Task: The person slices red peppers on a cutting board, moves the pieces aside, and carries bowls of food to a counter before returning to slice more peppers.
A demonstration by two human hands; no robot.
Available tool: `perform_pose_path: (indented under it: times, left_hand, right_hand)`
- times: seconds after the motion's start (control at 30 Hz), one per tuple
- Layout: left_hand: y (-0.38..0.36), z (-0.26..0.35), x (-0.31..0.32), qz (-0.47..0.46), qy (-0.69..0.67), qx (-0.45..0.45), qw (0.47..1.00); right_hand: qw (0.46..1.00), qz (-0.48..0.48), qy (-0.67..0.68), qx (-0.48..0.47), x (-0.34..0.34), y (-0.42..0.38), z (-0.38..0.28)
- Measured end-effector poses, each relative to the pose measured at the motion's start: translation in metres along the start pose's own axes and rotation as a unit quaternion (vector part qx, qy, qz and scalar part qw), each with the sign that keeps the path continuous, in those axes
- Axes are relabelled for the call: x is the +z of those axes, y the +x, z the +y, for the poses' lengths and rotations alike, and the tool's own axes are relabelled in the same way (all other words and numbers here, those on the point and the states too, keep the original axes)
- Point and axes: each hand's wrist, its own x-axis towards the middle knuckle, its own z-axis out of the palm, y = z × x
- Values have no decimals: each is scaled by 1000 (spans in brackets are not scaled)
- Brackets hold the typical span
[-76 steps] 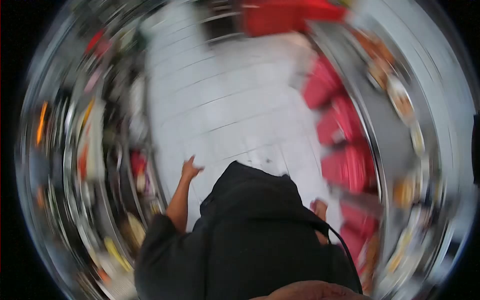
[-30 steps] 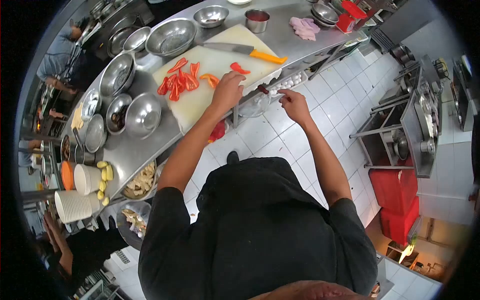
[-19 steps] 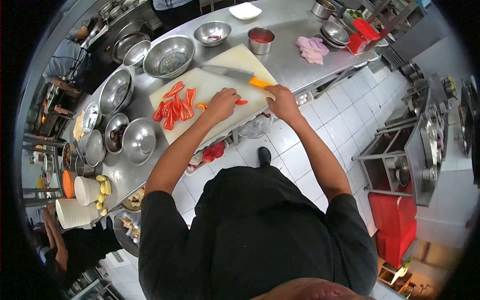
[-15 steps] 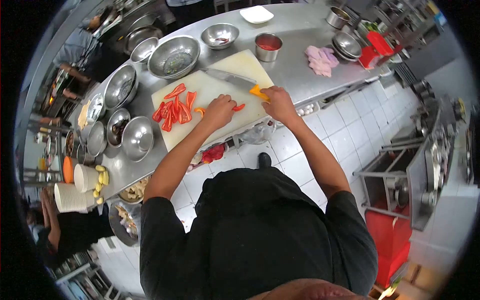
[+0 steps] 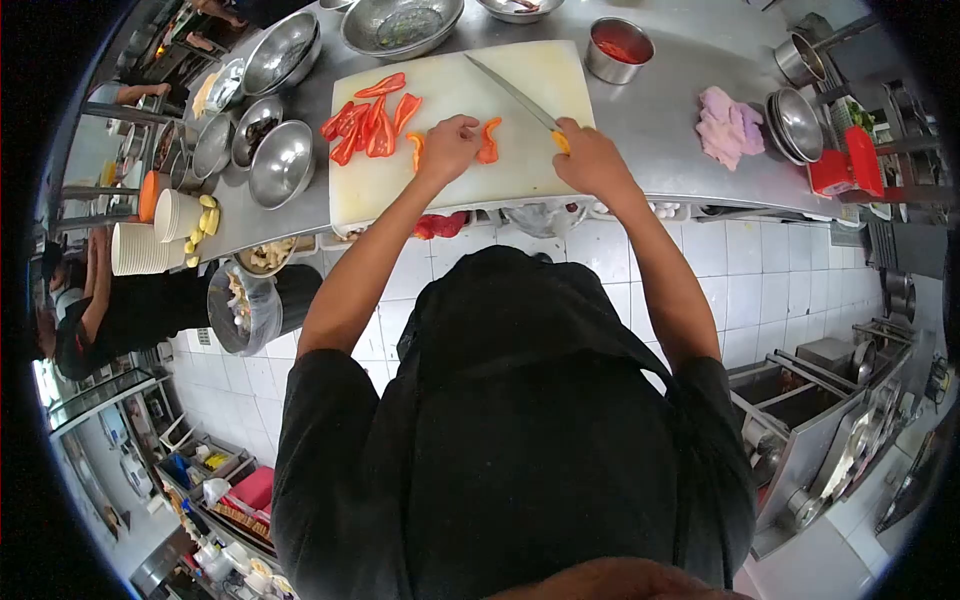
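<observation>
My right hand [image 5: 592,158] is wrapped round the yellow handle of a kitchen knife [image 5: 515,92]. Its blade points away from me and to the left, over a white cutting board [image 5: 545,65]. My left hand [image 5: 450,148] is over the board with loosely curled fingers, the fingertips a little apart and nothing visible between them. Just right of them lies a curved piece of red pepper [image 5: 488,150]. An orange-red pepper strip [image 5: 417,150] shows at the left side of that hand, partly hidden by it. Farther left is a pile of red pepper pieces [image 5: 370,130].
Steel bowls [image 5: 282,165] stand left of the board, and a strainer bowl [image 5: 402,28] behind it. A steel pot with red contents [image 5: 620,52] and a pink cloth [image 5: 728,125] are to the right. Paper bowls [image 5: 140,248] are stacked far left, near another person [image 5: 150,310].
The view has turned and tilted down. The knife blade has swung from pointing left to pointing more away from me. My left fingers have drawn back from the pepper piece.
</observation>
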Motion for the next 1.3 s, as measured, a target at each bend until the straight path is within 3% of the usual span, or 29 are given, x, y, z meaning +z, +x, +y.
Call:
perform_pose_path:
  times: [0.07,0.23,0.4,0.6,0.67,0.7,0.8,0.9,1.0,1.1,1.2,1.3]
  left_hand:
    - [-6,8,-4,19,-5,-2,1000]
    - [-7,10,1,30,11,10,999]
    - [-2,9,7,39,31,65,997]
    - [3,20,4,6,36,31,999]
    - [9,25,1,-10,44,57,997]
    - [14,29,1,-18,48,72,996]
    - [25,44,12,76,28,223,971]
    - [23,49,19,106,120,395,904]
    - [8,20,23,17,226,434,872]
    - [-8,4,15,-36,224,371,901]
    - [-16,-1,-5,-1,181,431,884]
    - [-12,16,-20,-29,145,356,923]
  right_hand:
    - [998,-45,30,11,-7,-15,-5]
    - [993,-53,77,72,-14,-56,-35]
    - [989,0,98,114,-12,-86,-50]
    - [981,55,87,163,1,-108,-61]
    - [980,77,79,168,10,-113,-60]
    - [978,91,74,170,12,-114,-59]
    - [976,120,44,175,16,-115,-58]
    - [977,123,34,170,21,-114,-52]
    - [977,110,9,184,24,-111,-49]
    - [974,100,33,199,19,-113,-52]
    - [975,81,44,203,15,-113,-53]
    - [974,71,61,204,9,-110,-51]
